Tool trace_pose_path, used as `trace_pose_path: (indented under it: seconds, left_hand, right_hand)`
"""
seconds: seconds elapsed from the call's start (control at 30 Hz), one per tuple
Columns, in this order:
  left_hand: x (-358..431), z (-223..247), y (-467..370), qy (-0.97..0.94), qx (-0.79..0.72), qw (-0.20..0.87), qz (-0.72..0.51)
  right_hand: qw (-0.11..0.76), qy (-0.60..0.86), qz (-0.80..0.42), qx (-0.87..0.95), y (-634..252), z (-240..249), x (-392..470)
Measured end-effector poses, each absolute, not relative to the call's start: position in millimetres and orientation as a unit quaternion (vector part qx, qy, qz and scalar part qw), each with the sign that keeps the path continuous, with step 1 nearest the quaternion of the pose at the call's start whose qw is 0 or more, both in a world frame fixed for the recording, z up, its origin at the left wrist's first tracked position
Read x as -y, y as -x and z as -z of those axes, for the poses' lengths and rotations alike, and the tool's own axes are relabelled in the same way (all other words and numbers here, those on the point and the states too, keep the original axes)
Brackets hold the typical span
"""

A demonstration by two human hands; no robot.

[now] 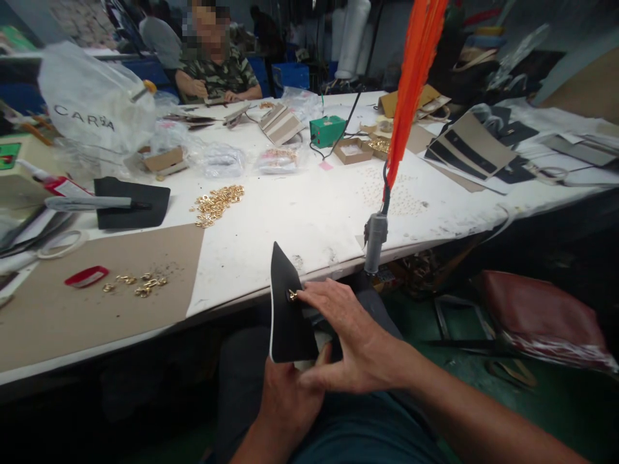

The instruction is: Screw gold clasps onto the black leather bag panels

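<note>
A black leather-like panel point(290, 328) with a pale edge stands tilted over my lap, just off the table's front edge. My left hand point(293, 393) grips it from below, its fingers mostly hidden behind the panel. On the panel's face sits a small gold metal fitting point(292, 295). My right hand point(345, 338) reaches in from the right, its fingertips touching the fitting and its thumb stretched out low near my left hand. The fingers of my right hand are extended, not wrapped round anything.
Gold rings point(217, 205) lie heaped on the white table point(290, 219). A grey board point(159, 258) carries loose gold fittings point(145, 283) and a red dish point(87, 276). A grey switch point(374, 241) hangs by orange strands point(416, 84). Across the table sits a person point(217, 71).
</note>
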State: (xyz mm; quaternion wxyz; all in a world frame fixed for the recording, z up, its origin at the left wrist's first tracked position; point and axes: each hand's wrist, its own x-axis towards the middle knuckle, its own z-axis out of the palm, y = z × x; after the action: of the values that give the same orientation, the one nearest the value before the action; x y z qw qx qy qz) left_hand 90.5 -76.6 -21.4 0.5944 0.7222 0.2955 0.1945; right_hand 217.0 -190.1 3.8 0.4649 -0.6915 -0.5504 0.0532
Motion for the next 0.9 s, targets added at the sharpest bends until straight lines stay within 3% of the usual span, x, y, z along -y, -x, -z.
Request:
trace_pose_path:
  seconds: [0.1, 0.23, 0.33, 0.53, 0.73, 0.9]
  left_hand:
    - [84, 25, -88, -0.702, -0.277, 0.615, -0.229]
    - [89, 33, -84, -0.776, -0.209, 0.520, -0.289]
    - [83, 33, -81, -0.797, -0.172, 0.478, -0.326]
    - [56, 22, -72, -0.756, -0.284, 0.476, -0.349]
    - [36, 15, -65, -0.826, -0.181, 0.377, -0.377]
    - [37, 12, -62, -0.822, -0.161, 0.435, -0.332]
  right_hand:
    - [0.468, 0.707, -0.013, 0.530, -209, 1, 189]
    - [0.529, 0.701, 0.030, 0.476, -204, 7, 184]
    - [0.546, 0.682, 0.016, 0.485, -207, 6, 187]
    - [0.530, 0.616, -0.038, 0.581, -218, 3, 205]
    - [0.510, 0.586, -0.104, 0.621, -227, -4, 208]
    - [0.512, 0.585, -0.117, 0.618, -228, -3, 201]
